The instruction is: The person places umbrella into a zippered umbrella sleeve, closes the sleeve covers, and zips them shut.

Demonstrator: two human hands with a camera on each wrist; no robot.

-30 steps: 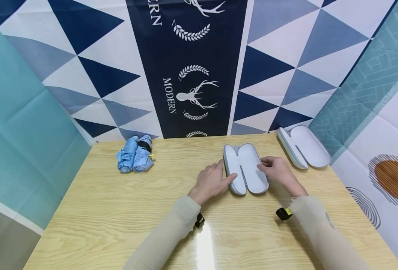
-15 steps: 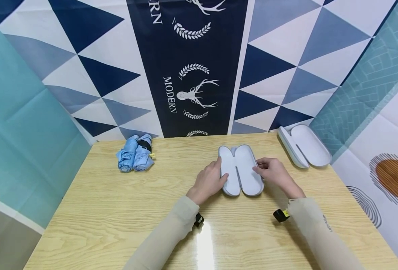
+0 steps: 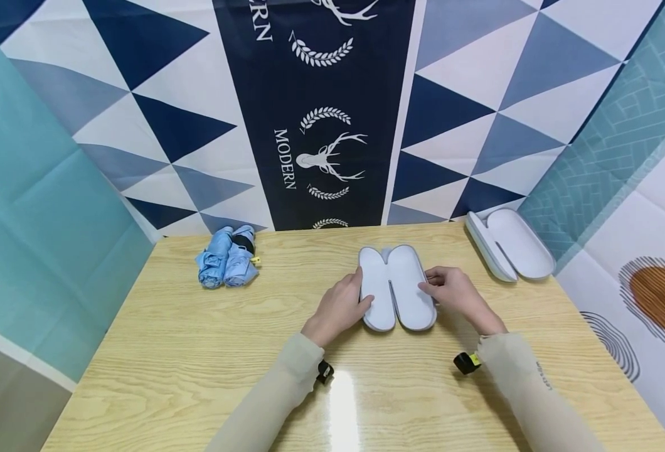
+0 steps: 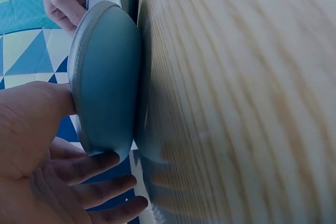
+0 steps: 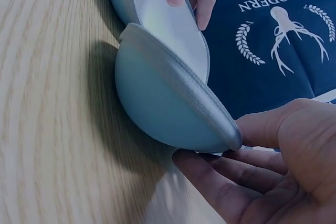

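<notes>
The left hand (image 3: 338,306) and right hand (image 3: 457,292) pinched the open case (image 3: 403,284) from left and right (presumably to steady it).

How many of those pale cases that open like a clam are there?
2. The near case is held open between the left hand and right hand; the far case lies open at the far right corner of the table.
</notes>
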